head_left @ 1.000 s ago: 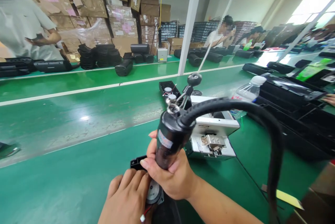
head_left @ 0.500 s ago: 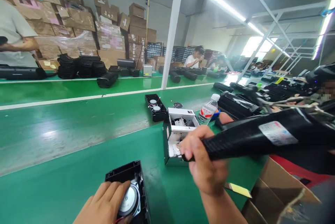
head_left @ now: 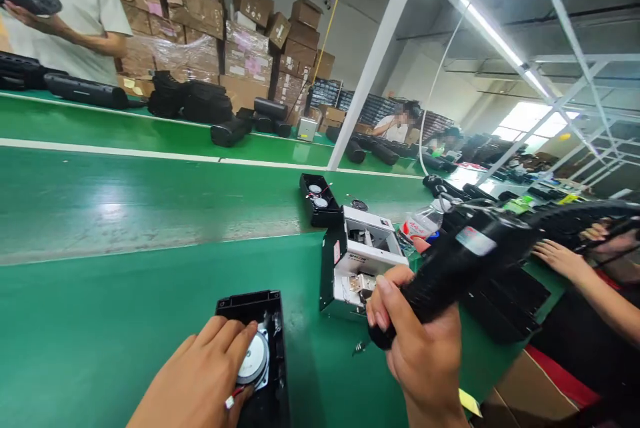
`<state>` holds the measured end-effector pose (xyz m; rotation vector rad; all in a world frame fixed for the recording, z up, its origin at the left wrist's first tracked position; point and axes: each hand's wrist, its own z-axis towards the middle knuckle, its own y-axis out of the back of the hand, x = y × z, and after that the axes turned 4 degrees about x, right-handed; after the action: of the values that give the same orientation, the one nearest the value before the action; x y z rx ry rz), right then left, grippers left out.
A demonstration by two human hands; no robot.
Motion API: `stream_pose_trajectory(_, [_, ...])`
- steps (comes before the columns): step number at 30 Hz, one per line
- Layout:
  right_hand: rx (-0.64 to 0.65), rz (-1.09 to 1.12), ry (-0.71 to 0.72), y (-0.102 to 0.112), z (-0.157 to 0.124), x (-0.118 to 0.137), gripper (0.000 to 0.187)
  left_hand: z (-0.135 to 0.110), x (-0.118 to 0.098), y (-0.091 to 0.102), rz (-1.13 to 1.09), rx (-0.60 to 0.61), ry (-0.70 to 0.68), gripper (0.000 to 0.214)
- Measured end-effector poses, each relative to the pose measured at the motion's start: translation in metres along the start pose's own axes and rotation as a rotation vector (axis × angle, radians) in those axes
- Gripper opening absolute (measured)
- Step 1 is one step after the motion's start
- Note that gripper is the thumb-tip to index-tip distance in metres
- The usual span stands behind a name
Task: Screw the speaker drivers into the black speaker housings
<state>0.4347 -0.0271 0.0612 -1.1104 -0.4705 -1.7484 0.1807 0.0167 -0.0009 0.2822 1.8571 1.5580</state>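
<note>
My left hand [head_left: 203,368] bends over a round silver-backed speaker [head_left: 253,358], its fingers on the speaker's near side. That speaker sits inside an open black housing [head_left: 280,375] on the green table. A red wire with a white plug shows by my fingers. In my right hand [head_left: 420,335] is a black electric screwdriver [head_left: 450,268], gripped around its lower body and tilted, with a cable at its top end. Its tip lies low, in front of a white and black screw feeder [head_left: 375,255].
Behind the feeder lie another housing with two speakers [head_left: 320,200] and a loose round speaker [head_left: 359,205]. A water bottle [head_left: 423,221] leans beside the feeder. Right are black housings [head_left: 505,301], a co-worker's arm [head_left: 585,281] and a cardboard box [head_left: 535,388].
My right hand has swung the screwdriver from nearly level to a steeper tilt, its tip now lower and nearer me. The view has shifted and tilted; my left hand stays on the speaker.
</note>
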Motion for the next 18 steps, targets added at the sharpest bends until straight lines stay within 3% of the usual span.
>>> stream_pose_trajectory(4, [0.090,0.233,-0.064,-0.014,-0.021,0.025,0.062,0.003,-0.017,0.016,0.037,0.187,0.096,0.061])
stream_pose_trajectory(7, [0.172,0.332,-0.058,-0.028,-0.035,0.032,0.062,0.005,-0.021,0.026,0.017,0.242,0.090,0.059])
stream_pose_trajectory(13, [0.154,0.282,-0.013,-0.060,-0.059,0.009,0.059,0.008,-0.023,0.035,-0.019,0.262,0.090,0.059])
stream_pose_trajectory(18, [0.154,0.281,0.019,-0.067,-0.067,-0.010,0.058,0.010,-0.025,0.037,0.013,0.300,0.089,0.061])
